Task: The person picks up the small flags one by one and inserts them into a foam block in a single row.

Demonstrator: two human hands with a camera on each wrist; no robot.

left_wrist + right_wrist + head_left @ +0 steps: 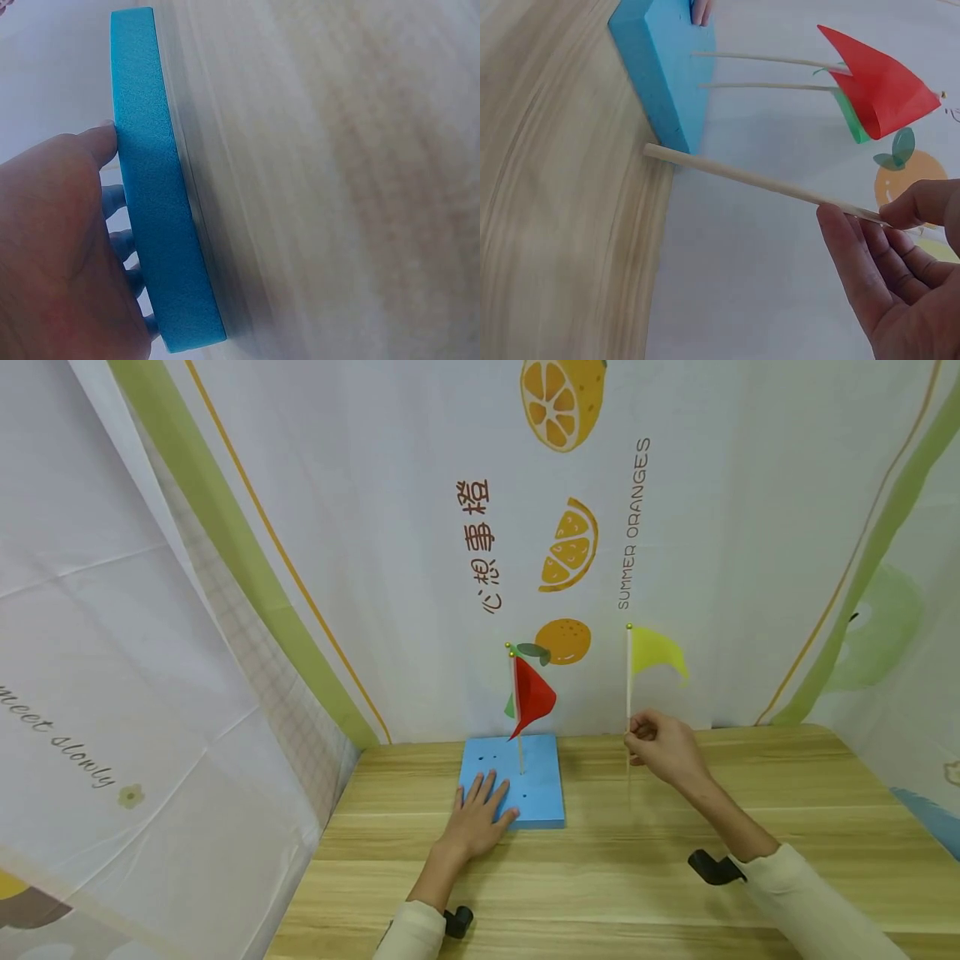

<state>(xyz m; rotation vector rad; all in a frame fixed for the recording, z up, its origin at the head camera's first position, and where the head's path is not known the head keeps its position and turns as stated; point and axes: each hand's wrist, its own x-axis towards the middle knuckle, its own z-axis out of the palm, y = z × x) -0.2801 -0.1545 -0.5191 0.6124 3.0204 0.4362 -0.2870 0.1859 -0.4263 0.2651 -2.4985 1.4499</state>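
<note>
A blue foam block (543, 797) lies on the table, several small holes in its top. My left hand (474, 825) rests on its left front part with fingers spread straight; the left wrist view shows the block's side (154, 180) beside the thumb. Upright in the block stands a red flag (534, 693) on a thin stick. A green flag (852, 118), mostly hidden behind the red one, stands close to it. To the right of the block, my right hand (666, 748) pinches the wooden stick of a yellow flag (654, 650) between thumb and fingers, holding it upright with its lower end down.
The wood-grain table (600, 893) reaches back to a white curtain (360, 527) printed with oranges and lettering. More printed cloth hangs at the left and right sides. A black camera mount (459, 922) sits at the left wrist, another mount (712, 867) at the right.
</note>
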